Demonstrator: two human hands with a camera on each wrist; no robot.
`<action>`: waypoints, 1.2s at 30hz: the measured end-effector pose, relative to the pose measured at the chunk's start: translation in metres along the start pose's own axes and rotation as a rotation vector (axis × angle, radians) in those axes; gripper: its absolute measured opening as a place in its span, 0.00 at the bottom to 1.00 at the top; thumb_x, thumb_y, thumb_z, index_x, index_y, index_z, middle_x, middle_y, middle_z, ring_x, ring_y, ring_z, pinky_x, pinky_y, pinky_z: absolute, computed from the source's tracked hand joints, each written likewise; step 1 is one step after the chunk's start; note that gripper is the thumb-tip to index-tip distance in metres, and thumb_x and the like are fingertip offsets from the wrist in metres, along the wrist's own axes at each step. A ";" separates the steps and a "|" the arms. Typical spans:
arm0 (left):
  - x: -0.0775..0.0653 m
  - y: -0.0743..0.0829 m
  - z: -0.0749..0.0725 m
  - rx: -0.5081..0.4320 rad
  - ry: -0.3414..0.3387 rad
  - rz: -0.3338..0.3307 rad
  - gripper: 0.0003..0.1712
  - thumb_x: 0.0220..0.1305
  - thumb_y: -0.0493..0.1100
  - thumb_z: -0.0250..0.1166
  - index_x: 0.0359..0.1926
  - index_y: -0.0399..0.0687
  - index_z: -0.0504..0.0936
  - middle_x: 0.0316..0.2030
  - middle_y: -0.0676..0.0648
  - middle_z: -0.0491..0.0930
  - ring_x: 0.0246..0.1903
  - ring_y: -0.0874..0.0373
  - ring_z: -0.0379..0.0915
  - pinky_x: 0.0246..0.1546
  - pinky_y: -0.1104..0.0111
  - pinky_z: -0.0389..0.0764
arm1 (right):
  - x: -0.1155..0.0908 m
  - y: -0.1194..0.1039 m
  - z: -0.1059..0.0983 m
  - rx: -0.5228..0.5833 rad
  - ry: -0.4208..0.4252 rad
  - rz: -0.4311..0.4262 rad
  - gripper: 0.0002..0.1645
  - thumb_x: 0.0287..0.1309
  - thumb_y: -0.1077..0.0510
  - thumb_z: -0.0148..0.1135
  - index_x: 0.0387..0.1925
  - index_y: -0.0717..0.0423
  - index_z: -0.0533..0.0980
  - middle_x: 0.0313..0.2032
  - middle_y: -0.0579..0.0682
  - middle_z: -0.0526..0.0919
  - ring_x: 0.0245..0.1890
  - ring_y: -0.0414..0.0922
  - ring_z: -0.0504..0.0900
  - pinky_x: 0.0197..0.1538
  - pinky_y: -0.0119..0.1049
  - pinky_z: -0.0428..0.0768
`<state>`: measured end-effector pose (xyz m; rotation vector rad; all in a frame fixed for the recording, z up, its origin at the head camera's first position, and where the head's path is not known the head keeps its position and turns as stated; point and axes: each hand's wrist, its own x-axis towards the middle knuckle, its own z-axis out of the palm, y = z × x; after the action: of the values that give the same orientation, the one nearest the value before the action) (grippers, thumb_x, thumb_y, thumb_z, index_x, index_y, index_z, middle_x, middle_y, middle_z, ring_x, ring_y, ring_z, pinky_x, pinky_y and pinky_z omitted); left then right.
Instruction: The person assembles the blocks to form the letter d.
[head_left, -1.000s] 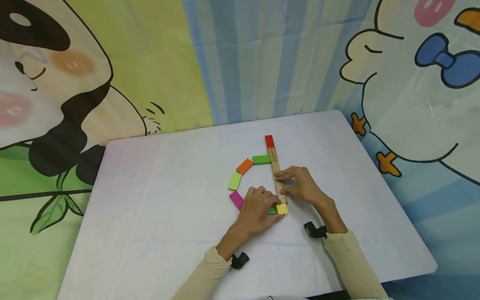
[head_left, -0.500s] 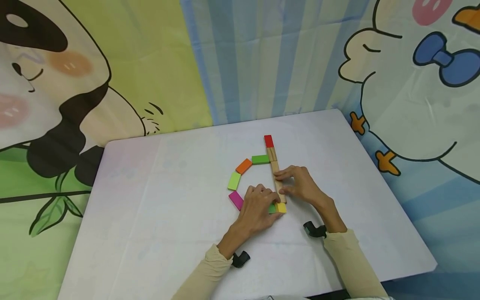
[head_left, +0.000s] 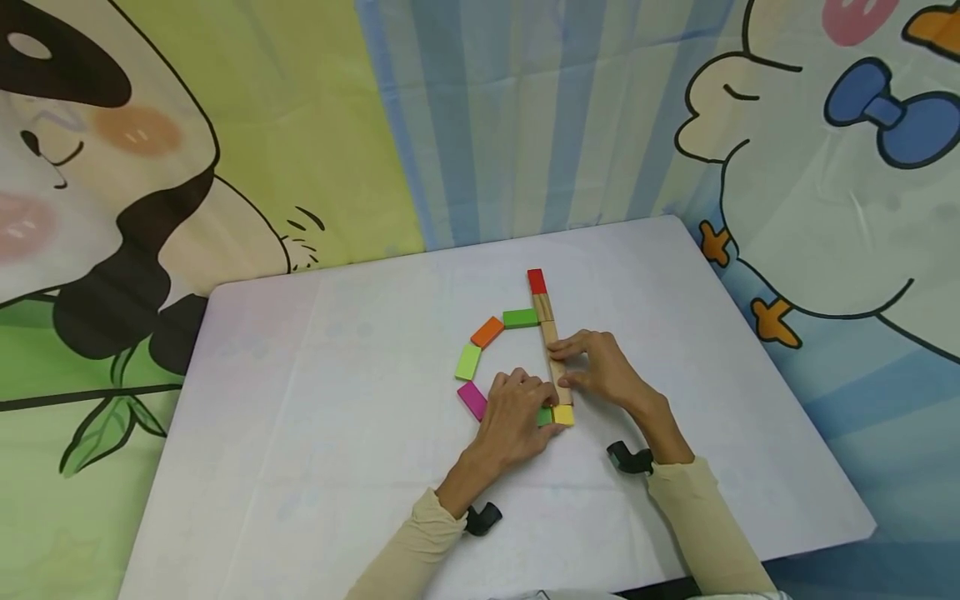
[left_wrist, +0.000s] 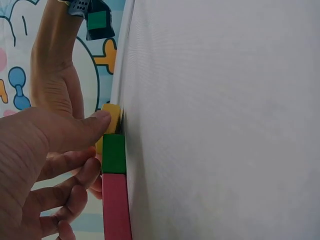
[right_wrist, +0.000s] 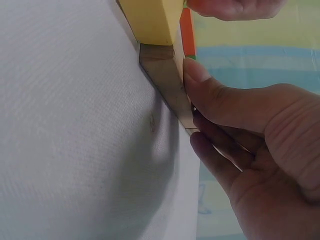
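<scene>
Small blocks lie on a white table in a D-like outline. In the head view, my left hand (head_left: 512, 417) pinches the yellow block (head_left: 562, 415) at the near end, its thumb (left_wrist: 102, 120) on one side. Beside it sits a green block (left_wrist: 114, 154), then a magenta block (head_left: 472, 400). My right hand (head_left: 603, 371) holds a plain wooden block (head_left: 562, 393) in the straight row, with thumb and fingertips against it. Farther up that row come another wooden block (head_left: 543, 307) and a red block (head_left: 535, 281). My left hand partly hides the lower curve.
The curved side continues with a light green block (head_left: 468, 362), an orange block (head_left: 487, 332) and a green block (head_left: 521, 318). The white table (head_left: 315, 400) extends around the blocks. Behind hangs a cartoon-printed cloth (head_left: 495, 117). Black devices sit on both wrists.
The yellow block has shifted very slightly against the end of the wooden row, with my left fingers on it. My right hand stays in place; the head view has drifted a little.
</scene>
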<state>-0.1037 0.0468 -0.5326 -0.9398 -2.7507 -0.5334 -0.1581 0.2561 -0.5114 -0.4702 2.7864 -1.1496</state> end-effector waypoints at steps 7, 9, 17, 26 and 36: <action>-0.001 -0.001 0.001 0.019 -0.009 0.001 0.22 0.55 0.63 0.84 0.44 0.60 0.90 0.36 0.60 0.87 0.43 0.59 0.75 0.46 0.64 0.68 | -0.001 0.001 0.000 -0.002 0.000 -0.002 0.29 0.47 0.70 0.86 0.54 0.63 0.89 0.61 0.55 0.90 0.64 0.60 0.85 0.72 0.63 0.76; 0.000 -0.001 0.002 0.033 -0.009 -0.002 0.22 0.55 0.63 0.84 0.44 0.60 0.90 0.36 0.60 0.86 0.45 0.58 0.75 0.47 0.63 0.69 | -0.001 0.000 0.000 -0.001 0.001 -0.002 0.29 0.47 0.70 0.86 0.54 0.63 0.89 0.61 0.55 0.90 0.64 0.60 0.85 0.72 0.63 0.76; 0.001 -0.002 0.001 0.059 -0.013 -0.010 0.21 0.55 0.63 0.84 0.43 0.61 0.91 0.36 0.57 0.84 0.46 0.58 0.74 0.47 0.64 0.69 | 0.000 -0.001 0.001 -0.020 0.004 -0.005 0.29 0.47 0.69 0.86 0.54 0.62 0.89 0.60 0.55 0.90 0.64 0.60 0.85 0.72 0.63 0.77; 0.003 -0.002 -0.001 0.077 -0.028 -0.013 0.19 0.55 0.63 0.84 0.41 0.61 0.93 0.36 0.58 0.84 0.44 0.58 0.73 0.46 0.65 0.68 | 0.001 0.001 0.000 -0.008 0.000 -0.019 0.29 0.47 0.69 0.86 0.55 0.63 0.89 0.61 0.55 0.90 0.65 0.60 0.85 0.72 0.63 0.76; 0.002 -0.002 -0.001 0.068 -0.036 -0.020 0.18 0.56 0.62 0.83 0.41 0.61 0.93 0.36 0.58 0.85 0.45 0.58 0.73 0.46 0.64 0.68 | 0.000 0.000 0.001 -0.012 0.005 -0.021 0.29 0.47 0.68 0.86 0.55 0.62 0.89 0.61 0.55 0.90 0.65 0.60 0.85 0.72 0.62 0.76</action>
<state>-0.1062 0.0464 -0.5318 -0.9162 -2.7933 -0.4269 -0.1581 0.2556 -0.5116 -0.4997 2.8007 -1.1395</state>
